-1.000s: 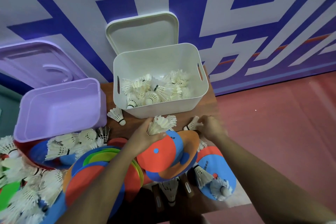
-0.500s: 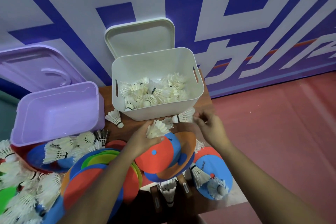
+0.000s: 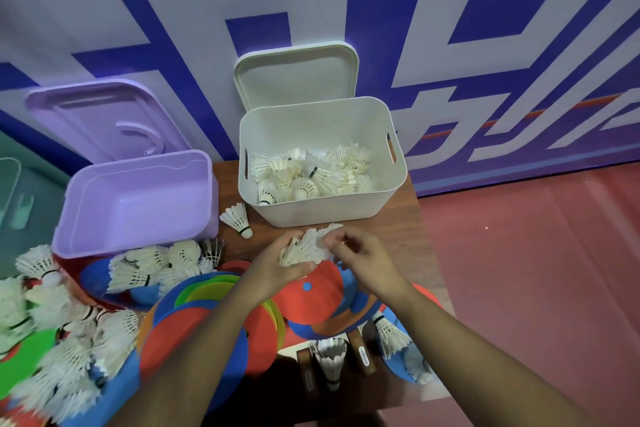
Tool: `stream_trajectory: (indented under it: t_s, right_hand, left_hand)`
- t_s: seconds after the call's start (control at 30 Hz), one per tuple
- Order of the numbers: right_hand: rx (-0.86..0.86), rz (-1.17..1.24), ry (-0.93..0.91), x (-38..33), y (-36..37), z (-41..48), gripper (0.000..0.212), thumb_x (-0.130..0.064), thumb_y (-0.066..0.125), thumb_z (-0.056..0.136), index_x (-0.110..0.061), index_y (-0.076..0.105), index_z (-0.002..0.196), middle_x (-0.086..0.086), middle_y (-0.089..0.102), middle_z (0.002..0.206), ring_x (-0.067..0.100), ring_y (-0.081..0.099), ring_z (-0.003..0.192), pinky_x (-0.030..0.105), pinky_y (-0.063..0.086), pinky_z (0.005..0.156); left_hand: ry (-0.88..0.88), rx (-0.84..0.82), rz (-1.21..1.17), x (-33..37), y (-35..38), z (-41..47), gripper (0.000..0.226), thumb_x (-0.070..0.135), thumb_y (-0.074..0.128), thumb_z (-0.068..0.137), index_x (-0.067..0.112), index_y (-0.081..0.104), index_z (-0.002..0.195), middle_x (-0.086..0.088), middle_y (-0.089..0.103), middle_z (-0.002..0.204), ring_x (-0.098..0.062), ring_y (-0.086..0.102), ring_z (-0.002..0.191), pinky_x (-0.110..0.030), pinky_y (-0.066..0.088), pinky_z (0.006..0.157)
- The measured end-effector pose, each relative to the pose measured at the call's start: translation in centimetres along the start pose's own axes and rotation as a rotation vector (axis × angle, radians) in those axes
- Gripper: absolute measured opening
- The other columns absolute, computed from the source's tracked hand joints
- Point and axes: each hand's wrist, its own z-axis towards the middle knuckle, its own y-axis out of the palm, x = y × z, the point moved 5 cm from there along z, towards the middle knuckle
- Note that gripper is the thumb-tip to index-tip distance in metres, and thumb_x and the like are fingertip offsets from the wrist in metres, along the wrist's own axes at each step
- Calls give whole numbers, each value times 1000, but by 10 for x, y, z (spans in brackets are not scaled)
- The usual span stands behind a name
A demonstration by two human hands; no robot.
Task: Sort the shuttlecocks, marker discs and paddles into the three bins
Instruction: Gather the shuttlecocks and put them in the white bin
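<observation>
The left hand (image 3: 277, 267) grips a bunch of shuttlecocks (image 3: 304, 248) just on the near side of the white bin (image 3: 322, 215); the right hand (image 3: 367, 260) curls blurred fingers against the bunch, its hold impossible to tell

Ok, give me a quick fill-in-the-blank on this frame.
Sorted shuttlecocks lie in the ___ bin. The purple bin holds ___. The left hand grips a bunch of ___. A lone shuttlecock lies on the ___, between both bins.
Missing: white; nothing; shuttlecocks; table.
</observation>
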Motion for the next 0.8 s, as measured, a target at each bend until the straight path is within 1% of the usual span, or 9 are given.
stream_trajectory:
  t_s: [0.1,0.23,0.33,0.4,0.47,0.53,0.67,0.73,0.8]
  right_hand:
    - [175,-216,50,16,-14,20,17,-13,59,88,-12,62,71,-3,61,65,14,56,64,30,45,62]
    - [41,-705,162,33,-4,48,32,-30,62,86,-19,43,62,-6,42,57,20,48,63,29,28,50]
    - [11,-710,259,35,7,60,38,-34,60,92,-17,45,60,-4,44,60,16,48,63,25,29,62]
    - [7,-670,316,40,14,67,40,-37,62,91,-19,49,58,3,59,66,21,57,70,24,31,66]
    - [17,-668,353,46,19,73,30,-39,63,89,-11,69,78,14,72,96,30,64,92,25,34,69]
    - [22,-712,344,52,20,78,28,-31,62,89,-6,72,95,18,70,106,33,64,99,25,35,70]
    - [39,-767,298,58,12,81,24,-8,50,86,-12,55,63,23,63,81,32,56,73,26,33,56]
    - [30,-795,215,56,10,77,27,-6,48,86,-13,45,60,22,65,80,26,49,67,28,30,58]
    - [20,-819,113,47,8,65,23,-7,48,88,-13,49,66,19,67,80,25,48,64,29,30,59]
  left_hand:
    - [-31,68,-72,-8,-11,-11,47,25,78,81,44,54,116,20,68,104,11,63,90,-7,45,76]
    - [-24,95,-99,-8,-17,-21,47,21,75,84,37,53,123,14,66,109,14,62,87,-3,44,73]
    - [-11,106,-112,-1,-22,-20,46,14,73,85,32,51,121,17,64,102,20,59,78,0,42,69]
    - [-12,116,-110,2,-26,-20,44,14,72,86,32,51,120,18,63,100,21,58,75,1,41,67]
    - [-12,134,-117,1,-30,-20,46,16,72,86,33,51,122,19,61,101,22,58,76,1,41,67]
    - [-18,154,-128,-2,-33,-22,47,18,72,86,32,51,124,19,61,102,21,58,77,1,41,66]
    - [-29,170,-140,-11,-36,-25,48,25,74,84,37,52,125,14,64,111,16,60,86,-2,43,71]
    - [-32,179,-143,-12,-38,-26,49,28,74,84,41,51,124,18,62,113,18,59,90,-3,42,74]
    - [-23,187,-136,-8,-40,-27,48,27,74,84,40,51,124,19,61,112,19,58,88,-5,42,75]
